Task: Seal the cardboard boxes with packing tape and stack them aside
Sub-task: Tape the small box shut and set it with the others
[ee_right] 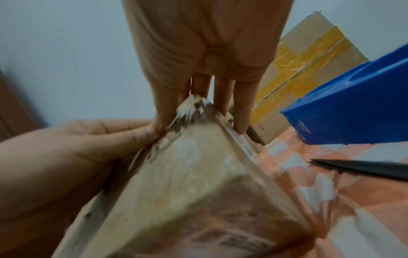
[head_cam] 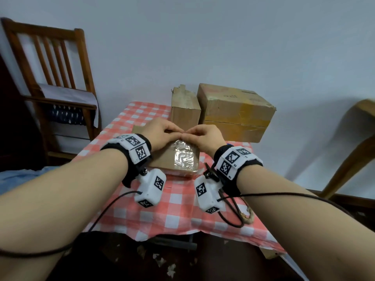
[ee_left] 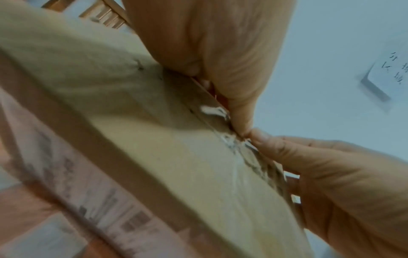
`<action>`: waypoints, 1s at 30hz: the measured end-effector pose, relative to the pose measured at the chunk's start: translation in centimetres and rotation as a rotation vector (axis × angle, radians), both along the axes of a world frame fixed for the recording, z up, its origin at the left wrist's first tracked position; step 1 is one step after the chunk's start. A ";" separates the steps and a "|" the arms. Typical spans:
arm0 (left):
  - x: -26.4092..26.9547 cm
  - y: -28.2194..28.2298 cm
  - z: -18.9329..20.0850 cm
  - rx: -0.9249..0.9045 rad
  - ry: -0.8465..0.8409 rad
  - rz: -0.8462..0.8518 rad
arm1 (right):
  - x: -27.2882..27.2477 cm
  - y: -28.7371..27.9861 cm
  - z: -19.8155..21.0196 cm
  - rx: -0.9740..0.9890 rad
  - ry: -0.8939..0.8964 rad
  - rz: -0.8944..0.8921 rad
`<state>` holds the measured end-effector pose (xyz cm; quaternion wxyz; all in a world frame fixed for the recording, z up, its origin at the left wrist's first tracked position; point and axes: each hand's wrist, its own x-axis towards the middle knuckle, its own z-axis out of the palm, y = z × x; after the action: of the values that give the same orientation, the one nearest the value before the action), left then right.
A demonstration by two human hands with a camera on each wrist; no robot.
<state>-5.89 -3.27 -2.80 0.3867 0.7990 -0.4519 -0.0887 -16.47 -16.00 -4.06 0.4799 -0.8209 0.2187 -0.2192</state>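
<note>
Checked tablecloth (head_cam: pixel 154 216) | flat cardboard box (head_cam: pixel 162 161), glossy tape (head_cam: pixel 183 157) | fingers (head_cam: pixel 174 129) pressing

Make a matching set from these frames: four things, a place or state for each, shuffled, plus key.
Things:
1. flat box
2. big box
3. blue dispenser
4. chair

Places or states:
A. far end of the table, yellow tape on it
B. left of the table, by the wall
C. under both hands, clear tape on top
D. on the checked cloth right of the flat box, seen in the right wrist view

Pairs: 1-C, 2-A, 3-D, 4-B
</note>
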 end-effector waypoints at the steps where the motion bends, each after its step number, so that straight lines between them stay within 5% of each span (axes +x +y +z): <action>1: -0.2 0.0 -0.2 -0.028 0.007 0.015 | -0.2 0.2 0.1 -0.020 0.000 0.006; 9: -0.4 0.2 -0.3 -0.070 0.042 0.098 | -1.8 -0.5 0.1 0.181 0.003 0.076; 14: -0.4 0.3 0.0 -0.038 0.040 0.066 | -3.1 -0.8 -0.3 0.494 -0.047 0.094; 19: -0.5 0.5 0.3 0.049 0.016 0.006 | -2.3 -0.6 -1.3 0.505 -0.009 0.061; 25: -0.9 0.6 -0.4 0.595 -0.417 -0.078 | -1.5 -0.9 -2.6 0.214 0.021 -0.028; 30: -0.9 -0.1 -1.6 0.545 -0.619 -0.029 | -1.5 0.5 -2.0 -0.153 0.183 -0.017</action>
<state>-6.82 -3.35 -4.44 0.0055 0.8545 -0.5182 0.0340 -17.96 -15.49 -6.03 0.3919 -0.8698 0.2512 -0.1637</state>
